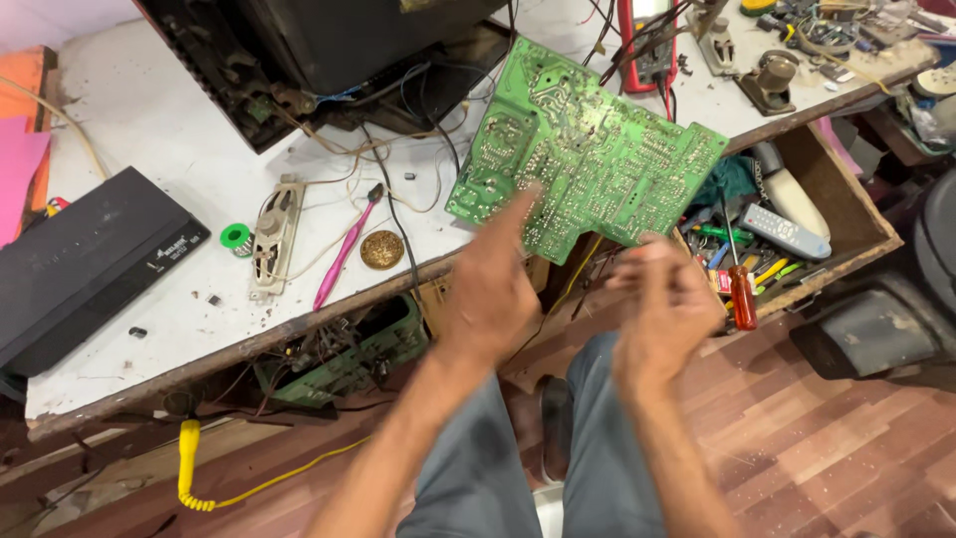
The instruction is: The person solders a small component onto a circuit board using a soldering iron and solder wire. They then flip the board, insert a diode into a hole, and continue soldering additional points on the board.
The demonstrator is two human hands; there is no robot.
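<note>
Seated person at a cluttered white desk (129, 130), both hands raised in front of a large green circuit board (588, 149) that lies solder side up, tilted, partly over the desk edge and over an open wooden drawer (856, 214). Left hand (490, 289) has its fingers (520, 204) stretched out, tips touching or just short of the board's lower edge; it grips nothing. Right hand (665, 299) is blurred, fingers curled loosely near the board's lower right corner; cannot tell whether it pinches anything. Wires run from the board's top edge back toward a dark, opened set casing (329, 50). A red multimeter (647, 40) sits behind the board, a pink-handled soldering tool (344, 249) and a round brass tin (381, 249) to its left, a red-handled screwdriver (742, 294) upright in the drawer. Risks, as I judge them: the board has little support and could slide off the edge if nudged, straining the attached wires; bare fingertips on the sharp solder points may get pricked; the screwdriver tip stands close to the right wrist.
</note>
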